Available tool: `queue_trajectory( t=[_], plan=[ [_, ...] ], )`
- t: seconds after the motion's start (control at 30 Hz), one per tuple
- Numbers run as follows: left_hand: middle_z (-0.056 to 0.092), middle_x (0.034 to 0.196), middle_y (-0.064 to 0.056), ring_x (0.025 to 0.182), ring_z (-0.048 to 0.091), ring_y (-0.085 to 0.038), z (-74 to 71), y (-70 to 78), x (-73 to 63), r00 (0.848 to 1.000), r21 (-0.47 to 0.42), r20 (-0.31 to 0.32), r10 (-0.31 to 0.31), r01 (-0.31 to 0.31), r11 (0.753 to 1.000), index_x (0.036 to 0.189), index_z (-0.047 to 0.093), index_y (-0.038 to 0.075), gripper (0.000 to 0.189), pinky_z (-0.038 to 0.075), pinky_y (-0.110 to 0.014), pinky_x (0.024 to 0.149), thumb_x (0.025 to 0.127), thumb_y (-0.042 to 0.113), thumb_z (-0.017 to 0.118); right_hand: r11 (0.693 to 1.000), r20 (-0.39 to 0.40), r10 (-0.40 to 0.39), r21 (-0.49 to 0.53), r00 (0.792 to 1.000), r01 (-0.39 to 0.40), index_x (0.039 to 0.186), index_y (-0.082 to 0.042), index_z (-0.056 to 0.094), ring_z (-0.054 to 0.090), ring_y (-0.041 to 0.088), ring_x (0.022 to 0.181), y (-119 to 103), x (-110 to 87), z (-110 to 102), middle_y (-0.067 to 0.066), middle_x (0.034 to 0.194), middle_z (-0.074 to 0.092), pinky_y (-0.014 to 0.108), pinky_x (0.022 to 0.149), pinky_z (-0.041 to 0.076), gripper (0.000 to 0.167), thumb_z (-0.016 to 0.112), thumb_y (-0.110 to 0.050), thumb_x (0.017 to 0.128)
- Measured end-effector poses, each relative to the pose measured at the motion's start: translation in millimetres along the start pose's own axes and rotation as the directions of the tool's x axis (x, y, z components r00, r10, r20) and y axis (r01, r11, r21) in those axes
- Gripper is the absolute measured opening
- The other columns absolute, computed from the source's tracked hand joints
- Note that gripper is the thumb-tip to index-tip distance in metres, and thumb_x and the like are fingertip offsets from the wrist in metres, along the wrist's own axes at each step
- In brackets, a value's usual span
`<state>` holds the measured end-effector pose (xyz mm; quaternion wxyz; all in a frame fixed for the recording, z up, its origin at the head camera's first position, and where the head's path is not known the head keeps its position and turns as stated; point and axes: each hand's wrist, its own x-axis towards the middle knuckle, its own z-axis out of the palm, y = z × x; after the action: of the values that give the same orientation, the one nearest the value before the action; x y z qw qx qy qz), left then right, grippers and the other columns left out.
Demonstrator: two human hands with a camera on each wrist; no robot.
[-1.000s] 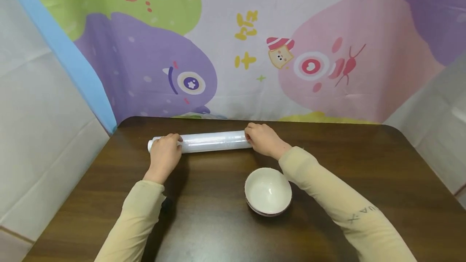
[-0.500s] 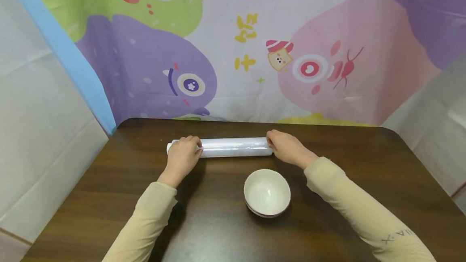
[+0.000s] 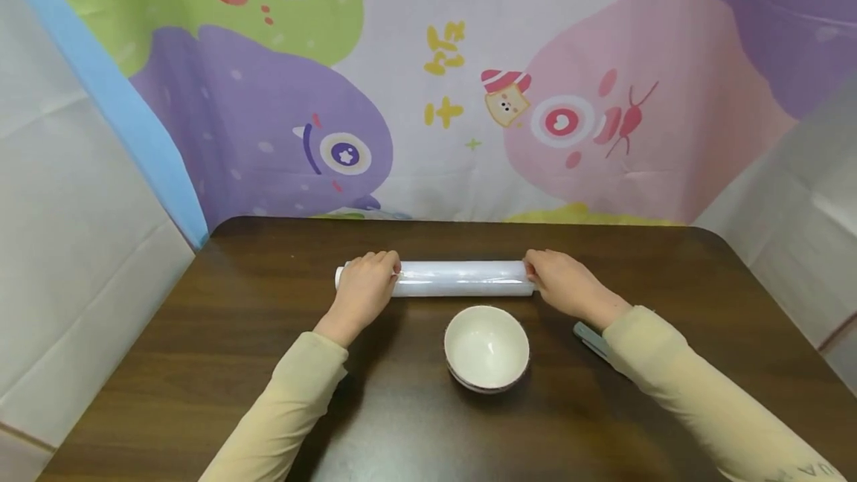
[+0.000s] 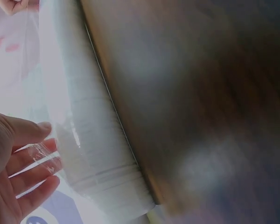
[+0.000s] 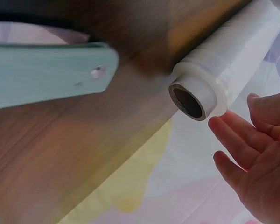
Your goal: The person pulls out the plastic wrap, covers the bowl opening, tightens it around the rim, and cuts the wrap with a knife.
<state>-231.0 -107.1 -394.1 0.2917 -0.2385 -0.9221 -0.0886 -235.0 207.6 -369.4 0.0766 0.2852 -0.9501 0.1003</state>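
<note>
A white roll of cling film (image 3: pixel 462 278) lies lengthwise across the back of the dark wooden table. My left hand (image 3: pixel 364 288) is at its left end; in the left wrist view, thumb and fingers (image 4: pixel 35 179) hold clear film that stretches off the roll. At the right end, my right hand (image 3: pixel 565 283) pinches with thumb and fingertips beside the hollow cardboard core (image 5: pixel 187 101). The film in that hand is hard to make out. A white bowl (image 3: pixel 486 348) with a dark rim stands upright in front of the roll, touched by neither hand.
A grey-green, flat tool (image 3: pixel 591 339) with a rounded end lies partly under the right sleeve; a rivet-like dot shows on it (image 5: pixel 51 74) in the right wrist view. Behind the table (image 3: pixel 221 296) hangs a cartoon-printed cloth (image 3: pixel 428 169).
Both hands and the cling film roll have moved to the right and slightly nearer, and the roll has levelled out. The grey-green tool has come into sight by the right sleeve. The bowl stays put.
</note>
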Motion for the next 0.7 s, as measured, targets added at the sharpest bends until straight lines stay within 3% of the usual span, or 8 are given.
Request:
queue_trajectory(
  t=[0.17, 0.33, 0.47, 0.57, 0.7],
  plan=[
    [0.063, 0.062, -0.004, 0.054, 0.059, -0.024, 0.7, 4.2, 4.4, 1.0, -0.024, -0.015, 0.008, -0.009, 1.0, 0.08, 0.061, 0.011, 0.01, 0.043, -0.036, 0.045, 0.075, 0.005, 0.067, 0.999, 0.02, 0.036, 0.008, 0.999, -0.036, 0.077, -0.009, 0.047, 0.039, 0.015, 0.063, 4, -7.5, -5, -0.001, 0.067, 0.042, 0.032, 0.061, 0.037, 0.014, 0.057, -0.002, 0.085],
    [0.068, 0.073, -0.004, 0.059, 0.062, -0.024, -0.3, 8.7, 6.1, 1.0, -0.078, 0.016, -0.001, 0.002, 0.997, 0.09, 0.063, 0.011, 0.015, 0.045, -0.038, 0.048, 0.077, 0.004, 0.066, 0.999, 0.017, 0.033, 0.006, 0.999, -0.033, 0.077, -0.008, 0.047, 0.04, 0.014, 0.062, 8, -15.5, -10, -0.001, 0.066, 0.042, 0.039, 0.077, 0.043, 0.014, 0.056, -0.001, 0.085],
    [0.067, 0.085, -0.005, 0.071, 0.065, -0.024, -0.6, 12.1, 5.8, 0.999, -0.145, 0.04, -0.008, 0.013, 0.989, 0.091, 0.066, 0.007, 0.012, 0.049, -0.038, 0.056, 0.079, 0.004, 0.064, 0.999, 0.003, 0.036, 0.016, 0.999, -0.036, 0.078, -0.007, 0.047, 0.04, 0.013, 0.062, 11, -21.7, -9, -0.001, 0.067, 0.043, 0.036, 0.069, 0.043, 0.012, 0.054, -0.001, 0.086],
    [0.066, 0.087, -0.008, 0.079, 0.064, -0.025, 0.2, 13.1, 4.7, 0.999, -0.164, 0.05, -0.02, 0.028, 0.986, 0.089, 0.067, 0.003, 0.009, 0.05, -0.039, 0.064, 0.08, 0.005, 0.063, 0.999, -0.019, 0.027, 0.018, 0.999, -0.027, 0.088, -0.004, 0.051, 0.05, 0.017, 0.067, 11, -23.0, -6, 0.003, 0.074, 0.053, 0.036, 0.069, 0.044, 0.005, 0.054, -0.001, 0.086],
    [0.066, 0.088, -0.01, 0.081, 0.062, -0.027, -0.2, 12.6, 3.1, 0.995, -0.148, 0.077, -0.055, 0.066, 0.987, 0.089, 0.067, 0.002, 0.012, 0.05, -0.041, 0.069, 0.083, 0.011, 0.062, 1.0, -0.026, 0.009, -0.006, 1.0, -0.009, 0.113, 0.002, 0.052, 0.06, 0.029, 0.086, 8, -22.6, -1, 0.015, 0.098, 0.062, 0.047, 0.087, 0.044, 0.03, 0.053, -0.003, 0.084]
  ],
)
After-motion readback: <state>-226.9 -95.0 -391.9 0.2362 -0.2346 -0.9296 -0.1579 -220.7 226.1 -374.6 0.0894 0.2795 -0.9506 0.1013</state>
